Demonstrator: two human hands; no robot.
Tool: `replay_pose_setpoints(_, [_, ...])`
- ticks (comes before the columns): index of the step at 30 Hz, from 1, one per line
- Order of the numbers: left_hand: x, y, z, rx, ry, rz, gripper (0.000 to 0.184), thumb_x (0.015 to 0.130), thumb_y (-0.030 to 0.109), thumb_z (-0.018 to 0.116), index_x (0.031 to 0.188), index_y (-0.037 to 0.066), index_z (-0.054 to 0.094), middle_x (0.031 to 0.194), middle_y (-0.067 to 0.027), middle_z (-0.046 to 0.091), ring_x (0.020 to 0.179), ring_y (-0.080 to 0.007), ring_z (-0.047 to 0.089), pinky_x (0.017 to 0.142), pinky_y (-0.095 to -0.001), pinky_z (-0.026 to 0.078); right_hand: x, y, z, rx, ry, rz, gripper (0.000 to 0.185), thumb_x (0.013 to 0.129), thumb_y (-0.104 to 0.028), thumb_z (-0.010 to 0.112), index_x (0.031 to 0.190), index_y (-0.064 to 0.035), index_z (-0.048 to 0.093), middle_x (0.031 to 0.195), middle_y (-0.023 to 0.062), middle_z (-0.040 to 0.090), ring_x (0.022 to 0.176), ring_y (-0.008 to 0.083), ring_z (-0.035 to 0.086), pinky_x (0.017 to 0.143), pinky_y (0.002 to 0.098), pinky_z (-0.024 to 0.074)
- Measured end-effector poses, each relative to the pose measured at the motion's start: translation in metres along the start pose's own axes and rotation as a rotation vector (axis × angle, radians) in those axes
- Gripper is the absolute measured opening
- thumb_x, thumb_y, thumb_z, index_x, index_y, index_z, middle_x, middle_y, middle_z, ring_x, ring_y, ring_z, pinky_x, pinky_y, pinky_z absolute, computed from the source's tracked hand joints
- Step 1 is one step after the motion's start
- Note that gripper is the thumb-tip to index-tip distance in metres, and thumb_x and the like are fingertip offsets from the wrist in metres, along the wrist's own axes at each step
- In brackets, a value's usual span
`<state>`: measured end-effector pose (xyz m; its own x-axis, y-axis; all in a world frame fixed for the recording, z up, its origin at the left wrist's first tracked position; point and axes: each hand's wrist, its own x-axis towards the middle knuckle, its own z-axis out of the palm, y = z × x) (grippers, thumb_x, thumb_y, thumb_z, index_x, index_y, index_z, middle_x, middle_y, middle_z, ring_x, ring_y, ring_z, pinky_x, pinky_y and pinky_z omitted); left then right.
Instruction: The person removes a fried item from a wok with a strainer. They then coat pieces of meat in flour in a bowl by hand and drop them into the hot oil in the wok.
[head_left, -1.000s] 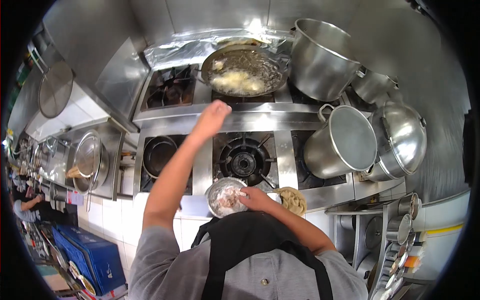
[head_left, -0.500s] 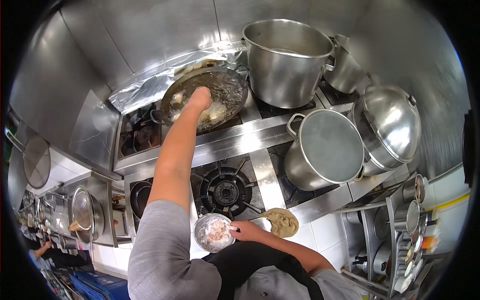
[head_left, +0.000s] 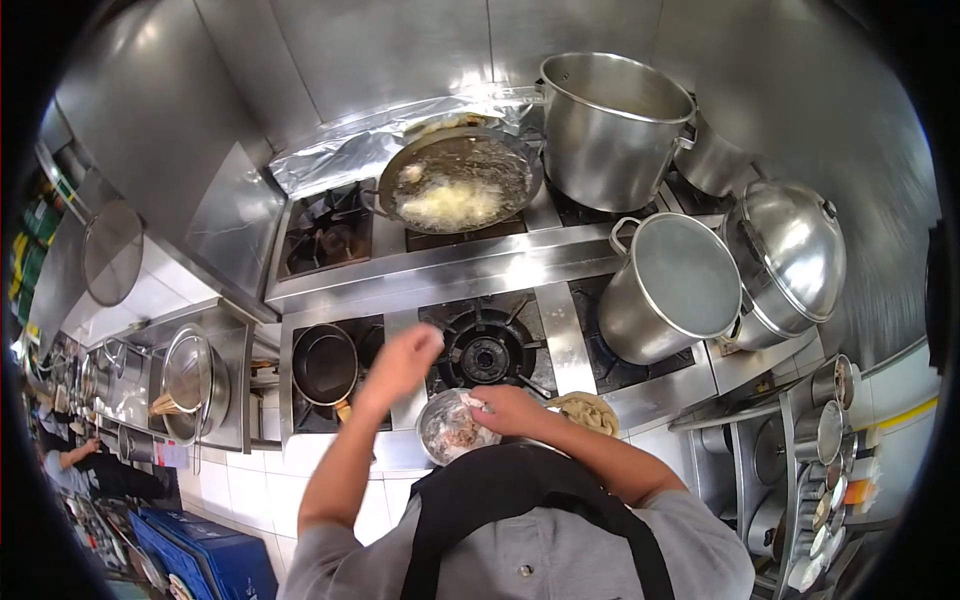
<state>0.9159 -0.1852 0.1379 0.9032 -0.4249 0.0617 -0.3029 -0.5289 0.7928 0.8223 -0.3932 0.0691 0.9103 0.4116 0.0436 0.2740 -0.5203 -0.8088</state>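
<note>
A metal bowl dusted with white flour, with pinkish floured pieces inside, sits low in front of the stove. My right hand is closed at its right rim, fingertips whitened and reaching just inside. My left hand is in the air over the front of the stove, left of the front burner. Its fingers are smeared by motion, with a whitish patch at the tips. Behind it, a wok of bubbling oil holds pale frying pieces.
A frying pan rests on the left front burner. Large pots, including a tall stockpot and a steaming pot, stand right. A beige mound lies by my right forearm. Another person is at far left.
My left hand has drawn back from over the wok toward the bowl. More pale foam shows in the oil. My right hand stays at the bowl, and the view has shifted.
</note>
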Motion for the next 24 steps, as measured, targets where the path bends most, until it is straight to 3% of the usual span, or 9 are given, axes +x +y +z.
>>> replay_pose_setpoints(4, [-0.067, -0.06, 0.059, -1.334, -0.31, -0.707, 0.038, 0.104, 0.034, 0.04, 0.119, 0.003, 0.055, 0.113, -0.0112, 0.063, 0.099, -0.0268, 0.063, 0.086, -0.0429, 0.051, 0.019, -0.03, -0.002, 0.008, -0.04, -0.036, 0.025, 0.085, -0.028, 0.058, 0.093, -0.0046, 0.061, 0.084, 0.0219, 0.064, 0.08, 0.0421, 0.063, 0.069, 0.0496, 0.0496])
replay_pose_setpoints(7, [-0.086, -0.047, 0.069, -1.64, -0.241, -0.626, 0.037, 0.103, 0.032, 0.04, 0.117, 0.002, 0.056, 0.11, -0.0119, 0.063, 0.096, -0.0257, 0.062, 0.088, -0.0425, 0.05, 0.026, -0.025, 0.011, -0.134, -0.087, -0.053, 0.026, 0.085, -0.029, 0.06, 0.097, -0.0056, 0.061, 0.085, 0.0203, 0.065, 0.08, 0.0401, 0.064, 0.069, 0.0481, 0.0502])
replay_pose_setpoints(11, [-0.09, -0.073, 0.086, -1.541, -0.139, -0.567, 0.034, 0.102, 0.028, 0.043, 0.118, 0.001, 0.055, 0.111, -0.0122, 0.063, 0.096, -0.0252, 0.062, 0.09, -0.0415, 0.049, 0.017, -0.034, 0.026, -0.103, 0.075, 0.057, 0.029, 0.085, -0.031, 0.063, 0.101, -0.007, 0.06, 0.09, 0.0178, 0.067, 0.082, 0.0379, 0.065, 0.07, 0.0466, 0.051])
replay_pose_setpoints(17, [-0.073, -0.074, 0.09, -1.668, -0.112, -0.599, 0.026, 0.1, 0.027, 0.046, 0.098, 0.006, 0.061, 0.091, -0.0095, 0.065, 0.09, -0.024, 0.062, 0.087, -0.0387, 0.049, 0.014, -0.02, 0.035, -0.033, -0.051, -0.03, 0.027, 0.085, -0.026, 0.062, 0.101, -0.0038, 0.062, 0.092, 0.0198, 0.068, 0.086, 0.0383, 0.066, 0.075, 0.0464, 0.0516])
replay_pose_setpoints(19, [-0.061, -0.077, 0.096, -1.491, 0.094, -0.754, 0.027, 0.097, 0.033, 0.054, 0.083, 0.01, 0.057, 0.078, -0.0063, 0.063, 0.073, -0.0191, 0.06, 0.068, -0.0337, 0.049, 0.01, -0.012, 0.035, 0.003, 0.081, -0.083, 0.027, 0.085, -0.026, 0.063, 0.103, -0.0054, 0.062, 0.09, 0.018, 0.067, 0.081, 0.0364, 0.065, 0.07, 0.0448, 0.0507])
replay_pose_setpoints(20, [-0.056, -0.08, 0.094, -1.487, 0.085, -0.757, 0.027, 0.097, 0.033, 0.054, 0.083, 0.01, 0.057, 0.078, -0.0063, 0.063, 0.073, -0.0191, 0.06, 0.068, -0.0337, 0.049, 0.008, -0.007, 0.033, 0.034, 0.207, -0.14, 0.027, 0.085, -0.026, 0.064, 0.105, -0.007, 0.062, 0.087, 0.0162, 0.065, 0.075, 0.0345, 0.064, 0.065, 0.0432, 0.0498])
replay_pose_setpoints(22, [-0.037, -0.064, 0.07, -1.425, -0.006, -0.737, 0.034, 0.094, 0.039, 0.061, 0.074, 0.013, 0.051, 0.067, -0.0029, 0.058, 0.055, -0.0143, 0.052, 0.05, -0.0289, 0.041, -0.001, -0.004, 0.018, 0.052, 0.194, -0.039, 0.026, 0.087, -0.025, 0.063, 0.105, -0.0067, 0.063, 0.085, 0.0156, 0.065, 0.07, 0.0309, 0.062, 0.062, 0.0409, 0.0487])
replay_pose_setpoints(23, [-0.022, -0.049, 0.061, -1.36, 0.09, -0.759, 0.04, 0.092, 0.044, 0.064, 0.069, 0.016, 0.048, 0.059, 0.0004, 0.052, 0.043, -0.0108, 0.04, 0.04, -0.0254, 0.029, -0.006, -0.003, 0.01, 0.071, 0.173, 0.057, 0.025, 0.088, -0.024, 0.063, 0.105, -0.0064, 0.063, 0.084, 0.015, 0.065, 0.066, 0.0274, 0.061, 0.06, 0.0387, 0.0476])
replay_pose_setpoints(24, [-0.006, -0.041, 0.05, -1.302, 0.119, -0.705, 0.041, 0.092, 0.045, 0.063, 0.068, 0.016, 0.047, 0.056, 0.0012, 0.049, 0.041, -0.0107, 0.039, 0.039, -0.0248, 0.028, -0.011, 0.0, 0.002, 0.072, 0.181, 0.06, 0.025, 0.088, -0.024, 0.063, 0.105, -0.0064, 0.063, 0.084, 0.015, 0.065, 0.066, 0.0274, 0.061, 0.06, 0.0387, 0.0476])
